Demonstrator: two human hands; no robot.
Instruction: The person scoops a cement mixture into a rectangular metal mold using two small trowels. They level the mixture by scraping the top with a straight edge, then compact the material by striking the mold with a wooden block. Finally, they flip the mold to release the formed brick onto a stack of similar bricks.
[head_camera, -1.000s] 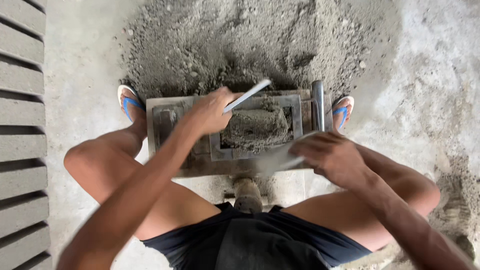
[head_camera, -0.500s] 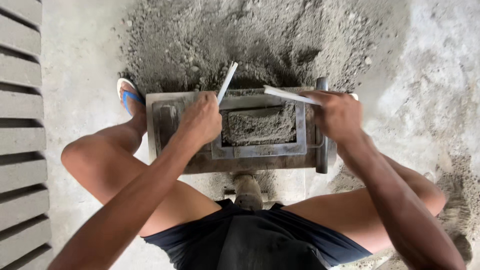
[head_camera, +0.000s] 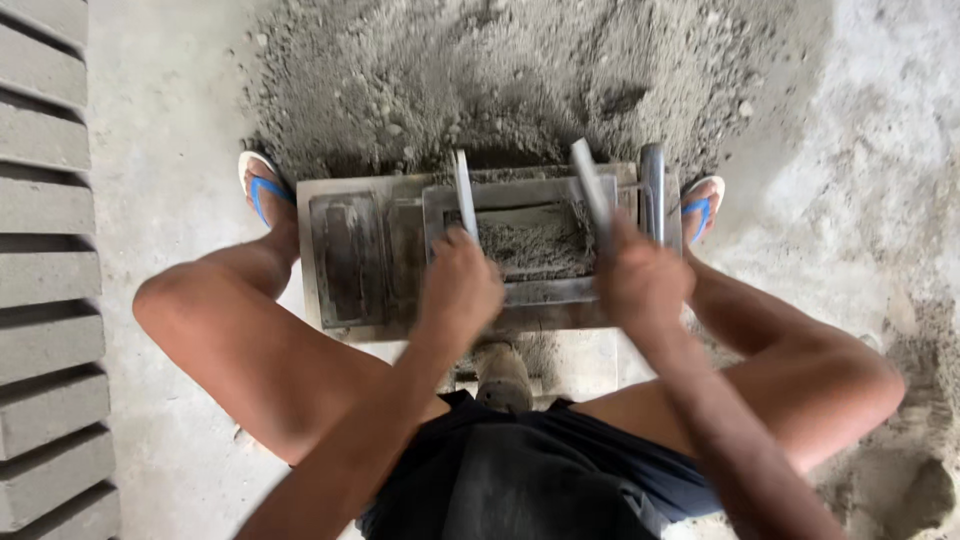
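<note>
A grey metal block mould (head_camera: 360, 262) stands on the floor between my feet, its open cavity partly filled with damp grey mix (head_camera: 530, 243). My left hand (head_camera: 458, 285) grips a thin flat metal strip (head_camera: 464, 192) that stands upright at the cavity's left side. My right hand (head_camera: 640, 280) grips a second flat metal strip (head_camera: 592, 192), tilted slightly left, at the cavity's right side. Both hands hover over the mould's near edge. An upright metal handle bar (head_camera: 653, 190) sits at the mould's right end.
A big heap of grey sand-cement mix (head_camera: 500, 75) lies just beyond the mould. Rows of finished grey blocks (head_camera: 45, 260) line the left edge. My feet in blue-strapped sandals (head_camera: 262, 185) flank the mould. Loose mix is scattered at the lower right (head_camera: 900, 480).
Both hands have drawn nearer to me, to the mould's near edge. The two strips, slanted before, now stand nearly upright at either side of the cavity. The right hand has moved left.
</note>
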